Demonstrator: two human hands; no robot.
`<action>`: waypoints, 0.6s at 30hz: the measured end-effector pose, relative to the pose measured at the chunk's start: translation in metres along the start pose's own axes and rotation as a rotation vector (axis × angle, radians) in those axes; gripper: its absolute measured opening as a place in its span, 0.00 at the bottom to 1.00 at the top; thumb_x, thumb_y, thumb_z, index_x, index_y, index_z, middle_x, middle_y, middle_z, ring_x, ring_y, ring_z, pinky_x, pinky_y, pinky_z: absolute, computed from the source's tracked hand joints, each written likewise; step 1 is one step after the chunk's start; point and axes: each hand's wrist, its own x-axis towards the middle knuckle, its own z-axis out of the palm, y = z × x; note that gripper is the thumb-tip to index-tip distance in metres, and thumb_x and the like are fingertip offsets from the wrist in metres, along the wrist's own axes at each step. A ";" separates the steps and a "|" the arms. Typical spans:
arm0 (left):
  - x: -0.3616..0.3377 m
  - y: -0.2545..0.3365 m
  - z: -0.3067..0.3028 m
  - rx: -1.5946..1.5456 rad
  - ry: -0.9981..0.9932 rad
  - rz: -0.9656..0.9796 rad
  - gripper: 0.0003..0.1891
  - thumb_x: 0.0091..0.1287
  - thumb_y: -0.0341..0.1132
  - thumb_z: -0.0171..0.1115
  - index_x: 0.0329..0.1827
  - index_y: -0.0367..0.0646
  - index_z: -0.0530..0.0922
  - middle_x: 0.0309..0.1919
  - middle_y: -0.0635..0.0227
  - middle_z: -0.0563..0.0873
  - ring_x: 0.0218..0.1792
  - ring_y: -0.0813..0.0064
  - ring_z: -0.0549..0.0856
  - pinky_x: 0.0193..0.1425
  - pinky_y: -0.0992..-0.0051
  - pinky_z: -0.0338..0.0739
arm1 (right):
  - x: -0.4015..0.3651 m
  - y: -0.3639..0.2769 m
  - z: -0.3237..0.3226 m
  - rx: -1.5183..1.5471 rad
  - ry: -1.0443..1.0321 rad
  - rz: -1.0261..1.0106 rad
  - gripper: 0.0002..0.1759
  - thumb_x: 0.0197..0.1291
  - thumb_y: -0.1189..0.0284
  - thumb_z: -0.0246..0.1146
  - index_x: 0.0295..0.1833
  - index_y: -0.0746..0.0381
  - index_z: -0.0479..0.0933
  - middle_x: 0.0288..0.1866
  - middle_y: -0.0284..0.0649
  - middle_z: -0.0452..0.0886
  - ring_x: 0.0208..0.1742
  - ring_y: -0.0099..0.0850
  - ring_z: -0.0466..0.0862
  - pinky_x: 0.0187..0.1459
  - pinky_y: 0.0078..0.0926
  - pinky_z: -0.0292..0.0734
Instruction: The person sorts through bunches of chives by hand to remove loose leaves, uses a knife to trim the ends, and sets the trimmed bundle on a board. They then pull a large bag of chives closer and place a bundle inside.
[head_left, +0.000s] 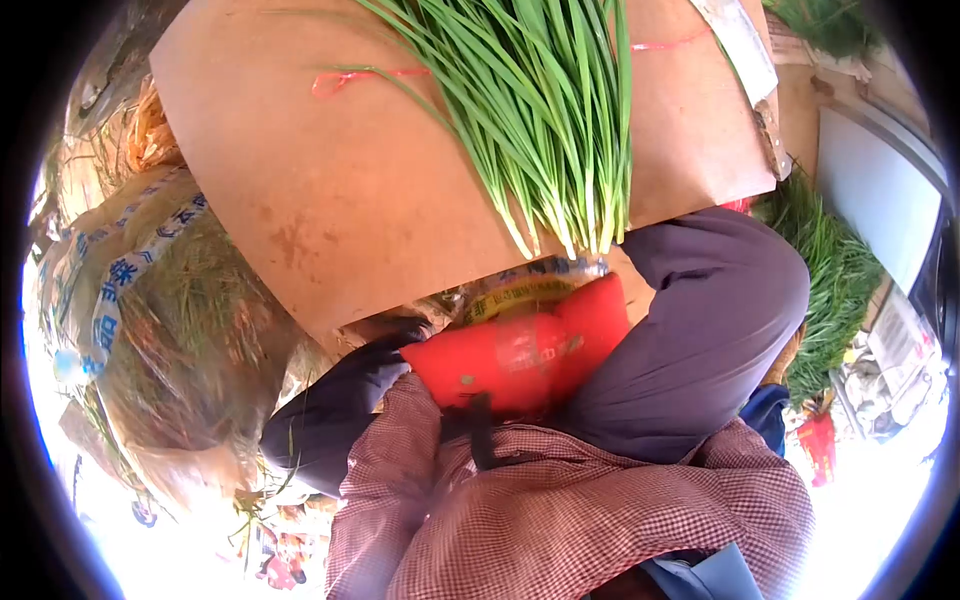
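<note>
Neither of my hands shows. My left sleeve (385, 430), in a red-and-white check, runs up beside a red cloth or bag (525, 350) across my lap, and its hand is hidden. My right sleeve (745, 450) ends from sight behind my bent knee. On a brown board (300, 200) in front of me lies a loose bundle of green chives (555, 130), pale cut ends toward me. A thin red string (345, 78) shows left of the bundle, and more red string (670, 43) shows to its right.
A knife (745, 50) with a broad pale blade lies along the board's right edge. At left bulges a clear plastic bag (200, 320) of greens with printed tape. More loose greens (825, 270) are heaped at right, beside a pale panel (880, 190).
</note>
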 end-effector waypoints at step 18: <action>-0.045 -0.032 -0.042 0.051 -0.069 0.115 0.10 0.66 0.36 0.63 0.39 0.38 0.84 0.31 0.63 0.87 0.29 0.73 0.86 0.33 0.70 0.82 | -0.052 -0.083 -0.036 -0.131 -0.139 -0.095 0.14 0.67 0.61 0.51 0.46 0.55 0.78 0.36 0.41 0.84 0.33 0.38 0.83 0.33 0.40 0.78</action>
